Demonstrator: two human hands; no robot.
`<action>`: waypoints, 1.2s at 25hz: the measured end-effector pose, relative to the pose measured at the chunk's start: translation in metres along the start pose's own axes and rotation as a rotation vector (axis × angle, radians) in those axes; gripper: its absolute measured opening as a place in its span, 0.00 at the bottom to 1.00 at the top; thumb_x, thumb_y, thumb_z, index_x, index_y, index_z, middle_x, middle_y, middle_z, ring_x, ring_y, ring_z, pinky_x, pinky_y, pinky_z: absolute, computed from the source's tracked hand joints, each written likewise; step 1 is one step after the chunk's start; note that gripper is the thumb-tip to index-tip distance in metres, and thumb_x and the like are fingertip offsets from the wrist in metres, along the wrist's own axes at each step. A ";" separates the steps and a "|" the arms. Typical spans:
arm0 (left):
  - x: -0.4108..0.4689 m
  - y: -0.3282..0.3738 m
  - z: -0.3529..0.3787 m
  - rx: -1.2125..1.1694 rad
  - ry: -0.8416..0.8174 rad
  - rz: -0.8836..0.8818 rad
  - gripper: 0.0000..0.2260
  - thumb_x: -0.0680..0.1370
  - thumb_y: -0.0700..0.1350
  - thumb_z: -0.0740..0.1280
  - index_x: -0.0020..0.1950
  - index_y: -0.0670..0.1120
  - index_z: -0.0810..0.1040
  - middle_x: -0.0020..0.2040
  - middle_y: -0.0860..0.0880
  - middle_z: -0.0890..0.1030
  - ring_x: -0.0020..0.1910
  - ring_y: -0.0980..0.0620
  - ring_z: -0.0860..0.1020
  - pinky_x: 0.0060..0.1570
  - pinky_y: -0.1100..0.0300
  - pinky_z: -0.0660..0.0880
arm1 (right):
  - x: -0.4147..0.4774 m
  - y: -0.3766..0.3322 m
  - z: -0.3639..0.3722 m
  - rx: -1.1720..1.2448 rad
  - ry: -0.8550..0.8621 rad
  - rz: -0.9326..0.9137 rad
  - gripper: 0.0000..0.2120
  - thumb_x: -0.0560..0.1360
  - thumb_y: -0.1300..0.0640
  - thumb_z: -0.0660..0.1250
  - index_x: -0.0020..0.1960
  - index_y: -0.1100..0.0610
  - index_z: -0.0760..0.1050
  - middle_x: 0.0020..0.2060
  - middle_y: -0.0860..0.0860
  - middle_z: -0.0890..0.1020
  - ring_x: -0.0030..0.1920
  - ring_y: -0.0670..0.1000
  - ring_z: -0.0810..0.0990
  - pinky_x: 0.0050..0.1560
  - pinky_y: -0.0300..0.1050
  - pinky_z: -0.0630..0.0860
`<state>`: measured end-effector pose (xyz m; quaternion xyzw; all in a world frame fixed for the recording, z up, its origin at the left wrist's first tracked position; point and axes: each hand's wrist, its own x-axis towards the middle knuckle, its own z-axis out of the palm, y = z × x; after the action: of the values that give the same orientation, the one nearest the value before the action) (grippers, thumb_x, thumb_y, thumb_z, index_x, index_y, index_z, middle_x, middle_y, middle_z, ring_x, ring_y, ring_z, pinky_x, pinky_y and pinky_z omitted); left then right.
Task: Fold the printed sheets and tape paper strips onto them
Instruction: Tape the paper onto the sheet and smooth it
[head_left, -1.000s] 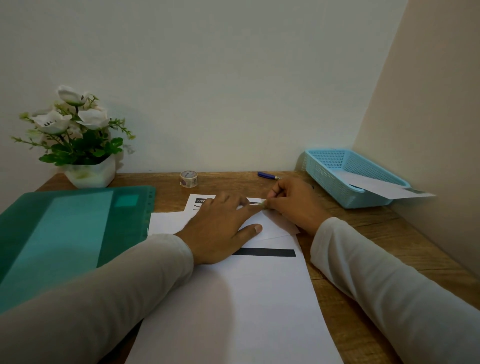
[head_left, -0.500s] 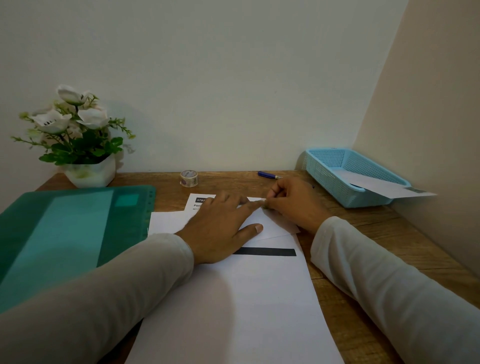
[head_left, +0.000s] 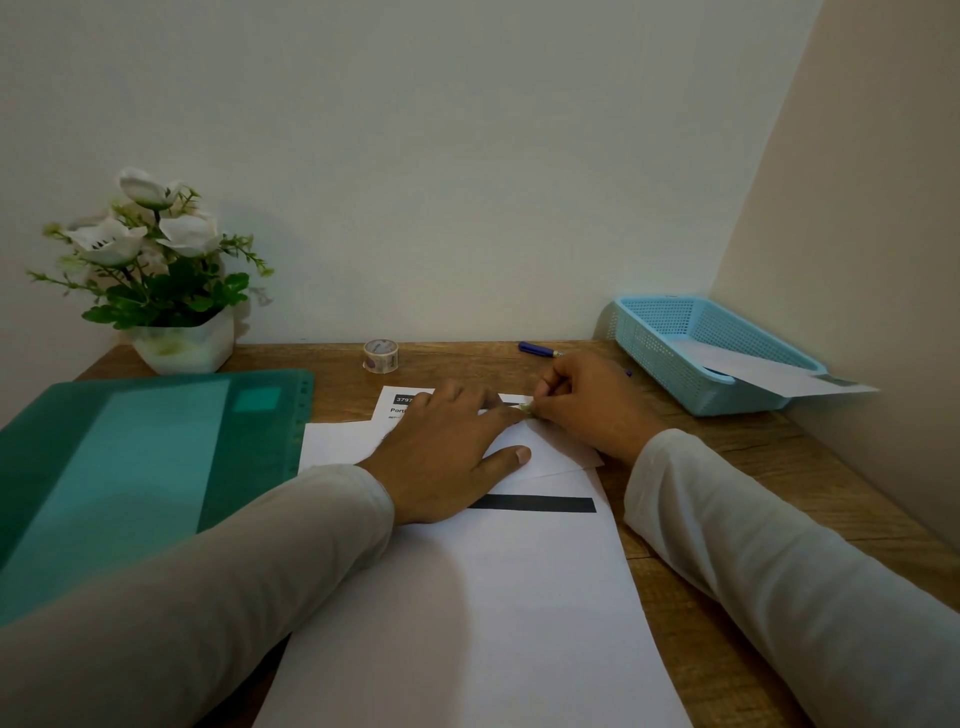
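Observation:
A folded white sheet (head_left: 550, 454) lies across a larger printed sheet (head_left: 483, 597) that carries a black bar (head_left: 540, 504). My left hand (head_left: 447, 452) rests flat on the folded sheet, fingers straight, forefinger reaching to its far edge. My right hand (head_left: 587, 405) has its fingers curled and pinches a small greenish piece of tape (head_left: 525, 410) at that edge, right at my left fingertip. Another printed sheet (head_left: 402, 402) shows behind my left hand. A roll of patterned tape (head_left: 381, 356) stands near the wall.
A green plastic folder (head_left: 135, 457) covers the left of the wooden desk (head_left: 727, 467). A white pot of flowers (head_left: 171, 291) stands at the back left. A blue pen (head_left: 537, 349) lies by the wall. A blue basket (head_left: 696, 348) at the right holds a paper.

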<state>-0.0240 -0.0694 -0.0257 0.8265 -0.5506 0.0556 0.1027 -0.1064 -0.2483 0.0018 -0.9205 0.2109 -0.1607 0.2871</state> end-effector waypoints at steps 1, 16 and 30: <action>0.000 0.000 0.000 0.005 -0.002 -0.002 0.26 0.82 0.65 0.51 0.80 0.58 0.60 0.74 0.53 0.67 0.71 0.50 0.63 0.71 0.48 0.64 | 0.000 -0.001 0.000 -0.017 0.001 -0.006 0.09 0.75 0.59 0.74 0.38 0.50 0.80 0.38 0.45 0.83 0.42 0.45 0.81 0.41 0.39 0.73; 0.001 0.001 0.003 0.011 0.004 -0.010 0.26 0.82 0.65 0.51 0.79 0.58 0.61 0.75 0.53 0.66 0.71 0.50 0.63 0.70 0.49 0.63 | 0.004 0.006 0.001 -0.035 -0.014 -0.025 0.05 0.76 0.57 0.75 0.42 0.51 0.83 0.41 0.44 0.83 0.43 0.43 0.81 0.41 0.36 0.72; -0.001 0.002 0.001 0.011 -0.013 -0.012 0.26 0.82 0.65 0.50 0.79 0.58 0.62 0.75 0.53 0.66 0.71 0.51 0.63 0.72 0.48 0.63 | -0.003 0.007 -0.001 -0.118 0.072 -0.096 0.06 0.77 0.59 0.73 0.45 0.49 0.78 0.44 0.46 0.81 0.46 0.46 0.79 0.43 0.38 0.74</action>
<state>-0.0260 -0.0697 -0.0261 0.8307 -0.5461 0.0527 0.0949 -0.1115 -0.2523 -0.0020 -0.9385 0.1856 -0.1945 0.2166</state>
